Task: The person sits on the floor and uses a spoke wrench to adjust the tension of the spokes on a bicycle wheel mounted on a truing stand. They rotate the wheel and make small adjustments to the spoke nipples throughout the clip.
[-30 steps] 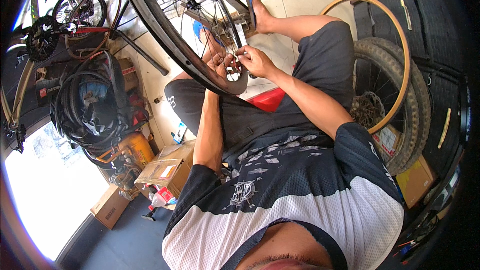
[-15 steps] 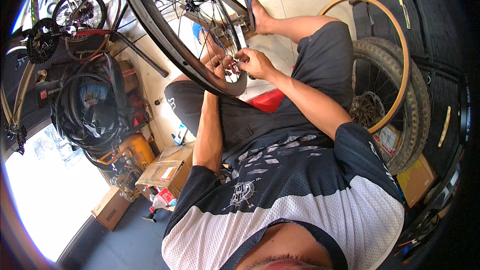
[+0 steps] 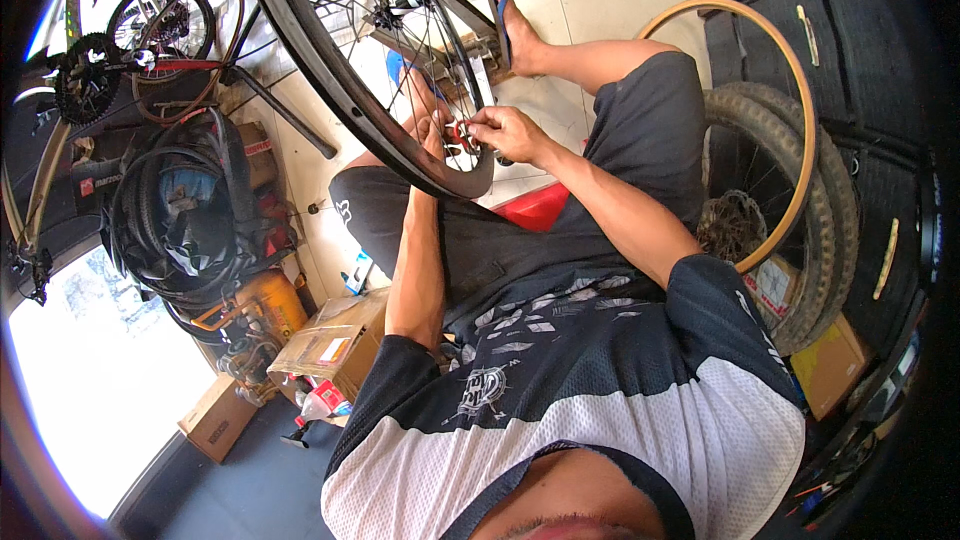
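A bicycle wheel (image 3: 345,105) with a black rim and thin spokes stands tilted in front of me, its hub (image 3: 384,16) toward the far side. At the near part of the rim, among the spokes, is a small red round spoke wrench (image 3: 461,133). My right hand (image 3: 512,134) pinches it from the right, thumb and fingertips together. My left hand (image 3: 431,134) is on the other side of the wrench, fingers curled in beside the spokes. The rim and spokes partly cover that hand, and what its fingertips hold is hidden.
A metal stand (image 3: 465,10) is beside the wheel. A red object (image 3: 533,208) lies between my legs. At right are a tan hoop (image 3: 806,130) and knobby-tyred wheels (image 3: 835,230). Cardboard boxes (image 3: 335,340), a yellow machine (image 3: 272,305), coiled tyres (image 3: 165,210) and bicycles (image 3: 160,25) occupy the left.
My right fingers have shifted slightly left around the red spoke wrench, and its angle has changed a little. My left hand stays by the spokes, and the wheel stands nearly where it was.
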Action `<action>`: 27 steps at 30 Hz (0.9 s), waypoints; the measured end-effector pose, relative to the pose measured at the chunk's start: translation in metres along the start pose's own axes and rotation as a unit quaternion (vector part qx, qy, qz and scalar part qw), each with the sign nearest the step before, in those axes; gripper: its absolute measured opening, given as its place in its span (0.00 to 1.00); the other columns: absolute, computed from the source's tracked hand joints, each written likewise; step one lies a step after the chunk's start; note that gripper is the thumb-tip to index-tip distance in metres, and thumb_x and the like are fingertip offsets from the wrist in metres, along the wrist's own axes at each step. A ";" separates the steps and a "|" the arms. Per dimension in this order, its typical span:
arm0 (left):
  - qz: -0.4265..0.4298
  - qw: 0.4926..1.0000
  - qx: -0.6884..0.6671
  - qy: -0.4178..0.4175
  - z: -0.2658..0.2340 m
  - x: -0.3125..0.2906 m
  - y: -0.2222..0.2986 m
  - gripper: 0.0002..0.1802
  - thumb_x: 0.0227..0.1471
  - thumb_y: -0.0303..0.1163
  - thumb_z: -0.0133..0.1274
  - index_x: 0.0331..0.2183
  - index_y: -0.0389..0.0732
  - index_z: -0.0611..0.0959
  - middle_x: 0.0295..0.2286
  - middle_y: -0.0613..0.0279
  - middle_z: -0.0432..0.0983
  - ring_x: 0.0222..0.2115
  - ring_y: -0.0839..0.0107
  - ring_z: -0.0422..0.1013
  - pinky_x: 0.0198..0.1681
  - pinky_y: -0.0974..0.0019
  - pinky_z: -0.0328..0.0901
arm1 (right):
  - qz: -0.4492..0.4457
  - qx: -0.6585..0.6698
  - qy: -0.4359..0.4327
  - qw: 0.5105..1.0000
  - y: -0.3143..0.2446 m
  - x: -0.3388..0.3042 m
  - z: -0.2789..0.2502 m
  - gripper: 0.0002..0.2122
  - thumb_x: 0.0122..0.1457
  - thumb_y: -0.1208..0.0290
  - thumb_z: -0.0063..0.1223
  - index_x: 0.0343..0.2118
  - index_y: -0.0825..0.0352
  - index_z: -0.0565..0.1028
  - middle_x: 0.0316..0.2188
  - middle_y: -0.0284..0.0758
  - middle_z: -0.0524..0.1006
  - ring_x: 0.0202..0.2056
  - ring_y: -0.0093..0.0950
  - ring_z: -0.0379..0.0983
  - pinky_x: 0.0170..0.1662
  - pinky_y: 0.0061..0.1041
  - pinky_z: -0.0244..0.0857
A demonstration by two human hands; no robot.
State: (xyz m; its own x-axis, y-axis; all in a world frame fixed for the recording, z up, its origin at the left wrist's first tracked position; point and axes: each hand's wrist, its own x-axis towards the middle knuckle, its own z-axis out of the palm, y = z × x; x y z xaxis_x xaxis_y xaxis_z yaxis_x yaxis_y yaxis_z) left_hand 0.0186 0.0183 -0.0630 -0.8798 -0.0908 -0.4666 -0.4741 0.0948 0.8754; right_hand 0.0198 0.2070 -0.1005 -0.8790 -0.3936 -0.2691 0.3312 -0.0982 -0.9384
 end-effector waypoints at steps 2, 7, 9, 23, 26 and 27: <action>-0.008 1.000 0.021 -0.017 0.002 0.005 -0.006 0.23 0.65 0.43 0.55 0.49 0.31 0.80 0.34 0.55 0.81 0.29 0.69 0.78 0.29 0.65 0.74 | -0.031 0.069 0.043 0.996 0.000 0.001 -0.001 0.14 0.65 0.68 0.57 0.44 0.76 0.77 0.31 0.36 0.83 0.33 0.22 0.77 0.37 0.25 0.70; 0.004 0.998 0.035 -0.043 0.002 0.009 -0.019 0.19 0.63 0.39 0.56 0.46 0.31 0.83 0.30 0.61 0.80 0.29 0.70 0.78 0.28 0.66 0.75 | 0.038 -0.001 0.087 0.996 -0.011 0.004 -0.019 0.11 0.68 0.66 0.55 0.43 0.71 0.77 0.32 0.30 0.80 0.29 0.16 0.72 0.32 0.19 0.67; 0.000 0.998 0.055 -0.042 0.000 0.013 -0.020 0.20 0.64 0.38 0.56 0.46 0.30 0.83 0.30 0.61 0.80 0.30 0.70 0.79 0.29 0.65 0.76 | 0.072 -0.017 0.084 0.994 -0.006 0.006 -0.023 0.11 0.68 0.67 0.55 0.43 0.71 0.76 0.31 0.30 0.81 0.27 0.16 0.72 0.31 0.20 0.67; 0.070 0.995 -0.035 -0.060 -0.003 0.005 -0.027 0.15 0.64 0.40 0.59 0.44 0.39 0.81 0.34 0.65 0.81 0.30 0.74 0.79 0.27 0.69 0.75 | 0.027 -0.191 -0.023 0.981 -0.005 0.002 -0.013 0.14 0.64 0.63 0.57 0.39 0.72 0.78 0.31 0.42 0.83 0.31 0.32 0.80 0.38 0.33 0.71; 0.041 0.997 -0.046 -0.036 -0.006 0.005 -0.032 0.15 0.63 0.39 0.59 0.46 0.41 0.80 0.30 0.66 0.80 0.29 0.75 0.78 0.25 0.70 0.75 | 0.000 -0.212 -0.032 0.977 -0.027 -0.006 -0.007 0.13 0.64 0.63 0.57 0.40 0.71 0.78 0.31 0.41 0.83 0.31 0.32 0.80 0.38 0.33 0.71; 0.029 0.998 -0.035 -0.045 -0.005 0.005 -0.029 0.15 0.63 0.39 0.59 0.45 0.40 0.80 0.29 0.65 0.80 0.28 0.76 0.78 0.25 0.70 0.74 | -0.006 -0.217 -0.029 0.976 -0.030 -0.008 -0.008 0.13 0.64 0.63 0.58 0.40 0.71 0.78 0.30 0.41 0.83 0.31 0.31 0.80 0.37 0.32 0.71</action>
State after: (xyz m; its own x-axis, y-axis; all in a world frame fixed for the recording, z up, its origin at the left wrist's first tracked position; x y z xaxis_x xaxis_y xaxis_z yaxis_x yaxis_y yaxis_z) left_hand 0.0282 0.0101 -0.0905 -0.9064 0.0025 -0.4224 -0.4221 0.0270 0.9061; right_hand 0.0143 0.2202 -0.0719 -0.8575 -0.4463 -0.2561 0.1337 0.2873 -0.9485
